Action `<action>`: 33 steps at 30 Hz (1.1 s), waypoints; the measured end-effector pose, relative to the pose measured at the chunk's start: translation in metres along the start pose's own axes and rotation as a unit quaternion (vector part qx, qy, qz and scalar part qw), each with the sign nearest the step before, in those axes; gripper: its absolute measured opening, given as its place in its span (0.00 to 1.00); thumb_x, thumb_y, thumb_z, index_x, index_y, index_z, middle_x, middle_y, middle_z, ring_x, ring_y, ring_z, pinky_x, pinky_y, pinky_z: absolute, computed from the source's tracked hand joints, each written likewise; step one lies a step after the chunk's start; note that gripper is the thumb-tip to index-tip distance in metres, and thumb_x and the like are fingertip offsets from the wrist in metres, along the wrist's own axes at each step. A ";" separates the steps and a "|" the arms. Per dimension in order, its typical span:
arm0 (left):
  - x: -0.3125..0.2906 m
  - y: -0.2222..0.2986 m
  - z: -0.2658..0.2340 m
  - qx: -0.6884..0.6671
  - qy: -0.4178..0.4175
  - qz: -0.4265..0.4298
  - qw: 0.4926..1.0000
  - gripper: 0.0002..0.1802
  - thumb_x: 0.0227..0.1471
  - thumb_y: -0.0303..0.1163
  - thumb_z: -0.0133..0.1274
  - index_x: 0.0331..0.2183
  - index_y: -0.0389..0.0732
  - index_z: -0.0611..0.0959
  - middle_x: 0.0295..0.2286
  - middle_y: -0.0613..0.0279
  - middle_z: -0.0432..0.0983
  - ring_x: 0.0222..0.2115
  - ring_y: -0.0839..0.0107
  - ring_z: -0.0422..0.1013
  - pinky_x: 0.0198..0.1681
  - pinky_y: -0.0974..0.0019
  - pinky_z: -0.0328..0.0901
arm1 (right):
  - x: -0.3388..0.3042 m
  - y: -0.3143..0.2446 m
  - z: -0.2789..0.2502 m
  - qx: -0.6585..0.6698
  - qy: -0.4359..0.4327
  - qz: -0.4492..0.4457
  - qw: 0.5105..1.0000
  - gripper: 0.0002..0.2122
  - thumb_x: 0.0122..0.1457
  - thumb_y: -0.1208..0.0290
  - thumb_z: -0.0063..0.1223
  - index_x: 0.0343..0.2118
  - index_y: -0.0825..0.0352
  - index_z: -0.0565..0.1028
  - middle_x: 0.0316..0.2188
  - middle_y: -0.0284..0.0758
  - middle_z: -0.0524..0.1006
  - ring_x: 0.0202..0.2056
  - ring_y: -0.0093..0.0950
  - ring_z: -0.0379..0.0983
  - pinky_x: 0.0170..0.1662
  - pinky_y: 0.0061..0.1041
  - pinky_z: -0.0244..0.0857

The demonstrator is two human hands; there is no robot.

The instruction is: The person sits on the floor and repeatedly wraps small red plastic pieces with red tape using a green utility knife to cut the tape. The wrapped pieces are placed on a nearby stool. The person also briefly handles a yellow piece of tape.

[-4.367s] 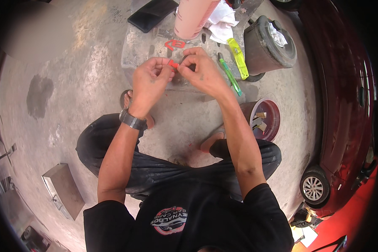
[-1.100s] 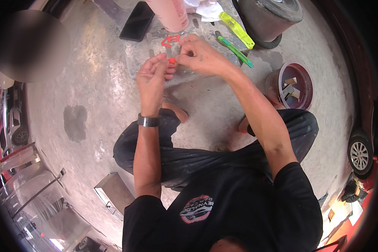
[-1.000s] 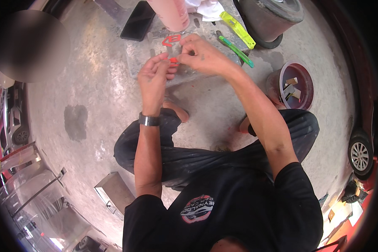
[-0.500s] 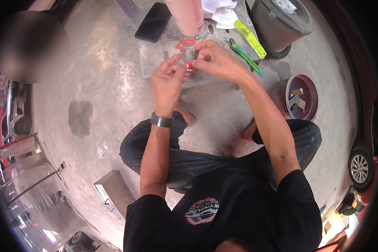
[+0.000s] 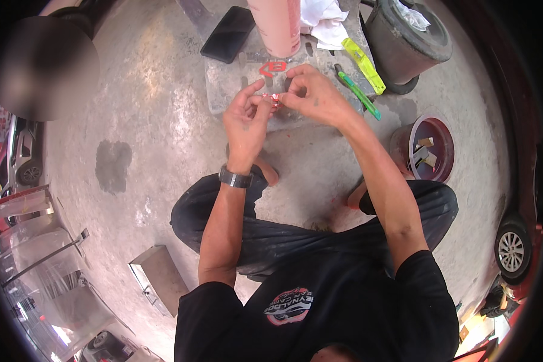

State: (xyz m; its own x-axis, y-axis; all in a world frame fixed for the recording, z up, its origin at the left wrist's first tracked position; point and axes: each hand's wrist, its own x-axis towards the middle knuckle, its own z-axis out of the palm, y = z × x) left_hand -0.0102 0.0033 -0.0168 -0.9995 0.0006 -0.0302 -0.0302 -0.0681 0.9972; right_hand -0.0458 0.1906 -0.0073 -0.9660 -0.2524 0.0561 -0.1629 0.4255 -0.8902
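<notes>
Both my hands meet over a low grey stool, pinching a small red-and-silver piece by their fingertips. My left hand, with a dark watch on the wrist, grips its left side between thumb and fingers. On the piece's right side are the thumb and forefinger of my right hand. Its exact kind is too small to make out. Just beyond the fingers, a flat red letter-shaped cutout lies on the stool top. A green cutter knife rests to the right of my right hand.
Toward the back of the stool are a black phone, a pink cylinder, white cloth and a yellow-green strip. Right of it stand a grey bin and a maroon bucket holding scraps. A box sits lower left.
The small piece has turned between my fingertips and shows more silver. My hands stay close together, and the stool with its things appears slightly lower and further right in view.
</notes>
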 end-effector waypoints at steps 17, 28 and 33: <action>0.004 -0.014 0.012 0.008 0.026 0.023 0.999 0.24 0.59 0.24 0.61 0.55 0.29 0.75 0.38 0.60 0.81 0.33 0.80 0.77 0.33 0.76 0.74 | -0.007 0.008 0.004 -0.001 0.015 -0.071 0.997 0.11 0.51 0.70 0.58 0.32 0.74 0.79 0.46 0.50 0.75 0.42 0.44 0.76 0.48 0.37 0.70; 0.006 0.001 0.007 0.043 0.003 -0.064 0.997 0.11 0.59 0.30 0.63 0.40 0.31 0.84 0.30 0.63 0.82 0.28 0.80 0.76 0.31 0.77 0.72 | -0.010 0.012 0.002 0.013 -0.007 -0.068 0.998 0.10 0.52 0.69 0.58 0.33 0.71 0.79 0.52 0.50 0.72 0.44 0.43 0.76 0.48 0.37 0.70; 0.005 -0.006 0.006 0.079 0.015 -0.041 0.996 0.11 0.60 0.31 0.62 0.38 0.32 0.85 0.28 0.63 0.82 0.26 0.81 0.75 0.31 0.76 0.71 | -0.012 0.011 0.003 0.010 0.001 -0.072 0.997 0.11 0.54 0.69 0.58 0.34 0.72 0.81 0.53 0.51 0.72 0.44 0.43 0.76 0.49 0.37 0.70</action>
State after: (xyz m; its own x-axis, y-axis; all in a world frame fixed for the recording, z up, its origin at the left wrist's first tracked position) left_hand -0.0152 0.0093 -0.0222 -0.9934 -0.0297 -0.1109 -0.1131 0.0888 0.9896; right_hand -0.0357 0.1960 -0.0187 -0.9331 -0.3079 0.1860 -0.2967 0.3665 -0.8818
